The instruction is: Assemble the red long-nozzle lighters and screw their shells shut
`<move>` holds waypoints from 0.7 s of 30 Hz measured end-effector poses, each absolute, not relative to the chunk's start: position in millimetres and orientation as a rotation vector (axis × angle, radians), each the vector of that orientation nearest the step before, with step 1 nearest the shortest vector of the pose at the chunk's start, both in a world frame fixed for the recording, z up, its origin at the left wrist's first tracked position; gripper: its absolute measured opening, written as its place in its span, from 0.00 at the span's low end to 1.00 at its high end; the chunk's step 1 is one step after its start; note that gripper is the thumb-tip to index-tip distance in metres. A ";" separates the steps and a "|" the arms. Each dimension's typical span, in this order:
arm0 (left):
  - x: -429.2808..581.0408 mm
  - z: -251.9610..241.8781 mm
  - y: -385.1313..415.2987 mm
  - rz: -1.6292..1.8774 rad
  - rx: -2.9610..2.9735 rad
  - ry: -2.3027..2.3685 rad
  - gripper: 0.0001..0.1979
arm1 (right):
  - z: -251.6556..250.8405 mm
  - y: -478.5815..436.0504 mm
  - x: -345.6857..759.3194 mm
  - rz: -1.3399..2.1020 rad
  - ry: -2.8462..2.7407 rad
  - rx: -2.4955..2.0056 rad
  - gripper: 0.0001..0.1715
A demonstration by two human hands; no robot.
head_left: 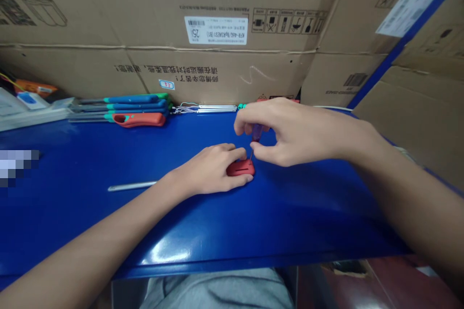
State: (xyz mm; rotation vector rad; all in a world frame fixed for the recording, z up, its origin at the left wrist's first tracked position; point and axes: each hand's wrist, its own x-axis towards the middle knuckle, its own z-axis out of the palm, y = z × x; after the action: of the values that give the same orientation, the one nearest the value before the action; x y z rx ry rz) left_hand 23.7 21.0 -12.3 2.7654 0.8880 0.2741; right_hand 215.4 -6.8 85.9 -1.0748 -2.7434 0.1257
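My left hand (212,169) rests over a small red plastic part (241,169), pressing it to the blue workbench (72,217). Pinched in my right hand (282,135) is a small screwdriver with a purple handle (257,133). Its thin shaft reaches down to the red part, and its tip looks to meet that part by my left fingers. The fingers of my right hand hide most of the handle. A slim silver metal rod (131,186) lies on the bench, its right end close to my left wrist.
Along the bench's back edge lie several blue-and-teal tool handles (137,99), a red-and-teal handle (139,119) and thin metal strips with fine wires (205,108). Cardboard boxes (155,19) stand behind the bench. Papers and packets (27,106) sit at far left.
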 end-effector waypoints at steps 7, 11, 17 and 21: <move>22.7 -11.9 20.4 0.275 2.777 0.890 0.19 | 87.5 -8.1 215.6 0.121 -2.740 -1.128 0.17; 23.7 -11.5 20.5 0.276 2.772 0.888 0.19 | 87.0 -8.7 215.2 0.186 -2.755 -1.093 0.20; 23.9 -12.0 20.7 0.272 2.779 0.899 0.19 | 86.1 -8.4 214.1 0.169 -2.734 -1.064 0.20; 23.8 -12.1 20.7 0.265 2.792 0.897 0.19 | 86.6 -7.5 213.7 0.183 -2.748 -1.083 0.16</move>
State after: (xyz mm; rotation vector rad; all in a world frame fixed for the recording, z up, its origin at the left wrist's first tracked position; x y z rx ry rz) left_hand 23.8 20.7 -12.1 2.7918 0.8970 0.2646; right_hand 213.7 -7.5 86.6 -1.0829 -2.7483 0.1831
